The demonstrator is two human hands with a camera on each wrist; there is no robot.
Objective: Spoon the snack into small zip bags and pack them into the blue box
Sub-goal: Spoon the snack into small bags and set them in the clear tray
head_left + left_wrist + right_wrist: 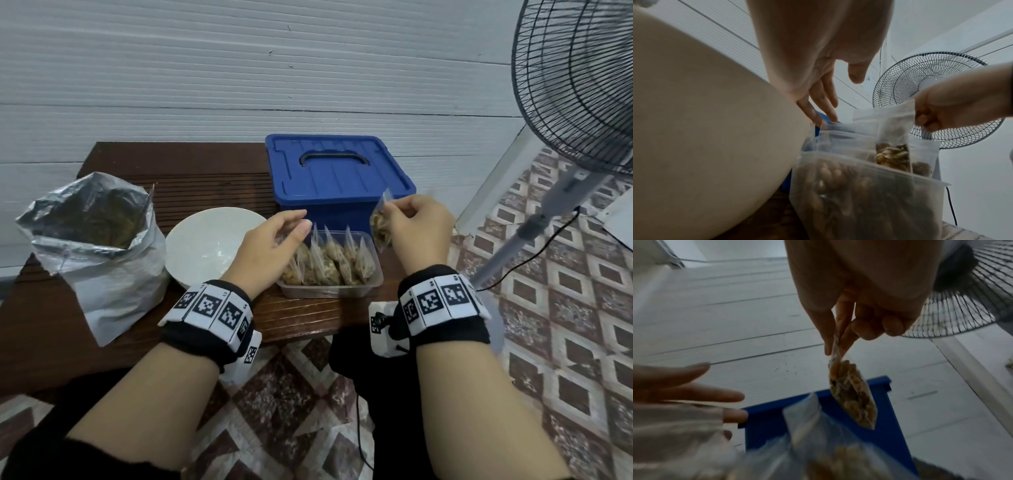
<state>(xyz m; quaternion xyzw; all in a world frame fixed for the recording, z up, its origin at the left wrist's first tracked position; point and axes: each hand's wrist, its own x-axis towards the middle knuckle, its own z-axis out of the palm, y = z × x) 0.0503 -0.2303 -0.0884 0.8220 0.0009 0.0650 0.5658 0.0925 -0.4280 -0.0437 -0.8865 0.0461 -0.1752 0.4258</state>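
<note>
Zip bag [381, 224] — pinched in right hand [419, 228]

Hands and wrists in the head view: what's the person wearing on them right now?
Both hands are bare, left hand and right hand. Each wrist carries a black fabric band ringed with white tiles printed with black square markers. Black sleeves cover the upper forearms.

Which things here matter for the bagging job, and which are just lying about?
Job:
- filled zip bag, pinched by right hand
- left hand, open
- clear tub of filled bags
- blue box, lid on
- foil snack bag
- white bowl

Lying about:
- standing fan
</note>
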